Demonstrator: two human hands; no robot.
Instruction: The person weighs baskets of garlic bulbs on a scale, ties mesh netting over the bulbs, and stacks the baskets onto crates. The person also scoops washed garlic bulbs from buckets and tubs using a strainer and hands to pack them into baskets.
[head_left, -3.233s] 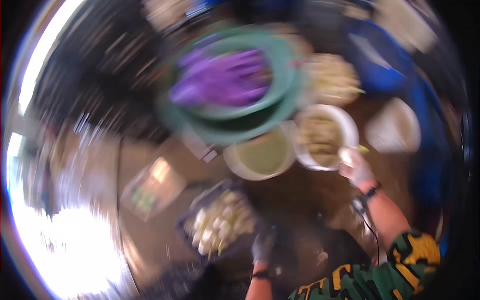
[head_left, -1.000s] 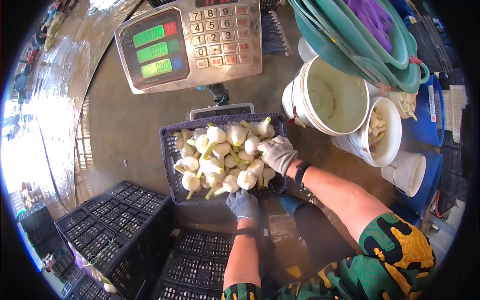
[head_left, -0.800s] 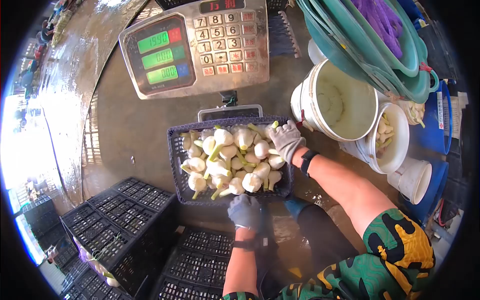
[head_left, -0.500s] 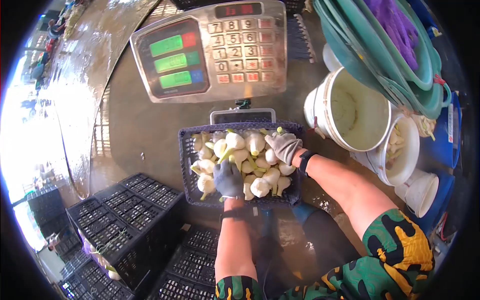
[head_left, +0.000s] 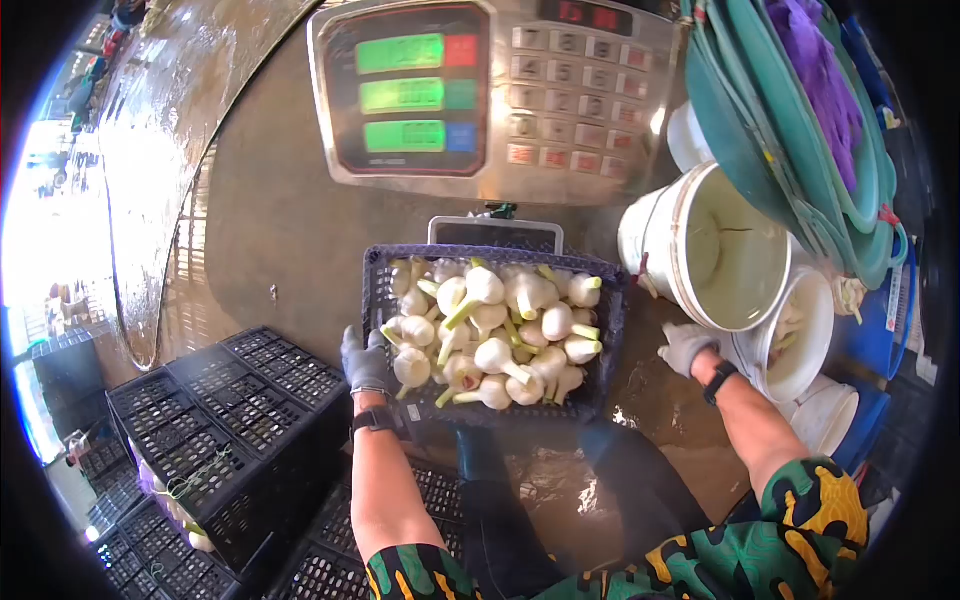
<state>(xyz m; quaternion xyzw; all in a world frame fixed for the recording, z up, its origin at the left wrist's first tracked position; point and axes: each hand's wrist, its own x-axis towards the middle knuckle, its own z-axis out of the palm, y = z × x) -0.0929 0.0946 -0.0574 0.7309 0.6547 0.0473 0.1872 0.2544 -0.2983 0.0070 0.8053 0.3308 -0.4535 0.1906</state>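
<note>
A dark purple plastic basket (head_left: 610,345) full of garlic bulbs (head_left: 492,355) with short green stems sits in front of me. At the basket's left side is my gloved left hand (head_left: 365,362), fingers pointing up and apart; whether it touches the rim I cannot tell. My gloved right hand (head_left: 688,347) is off to the right of the basket, below a white bucket, holding nothing, its fingers loosely bent and apart. Behind the basket stands a scale display (head_left: 490,100) with green lit readouts and a number keypad.
Black crates (head_left: 230,430) are stacked at lower left. To the right stand a white bucket (head_left: 690,250) and another bucket (head_left: 820,320) with pale pieces inside. Green tubs (head_left: 740,150) with a purple net (head_left: 815,70) lean at upper right. The floor (head_left: 290,220) is wet in places.
Both hands have come off the garlic: the left moved to the basket's left side, the right moved away to the right. The scale display appears larger and farther right.
</note>
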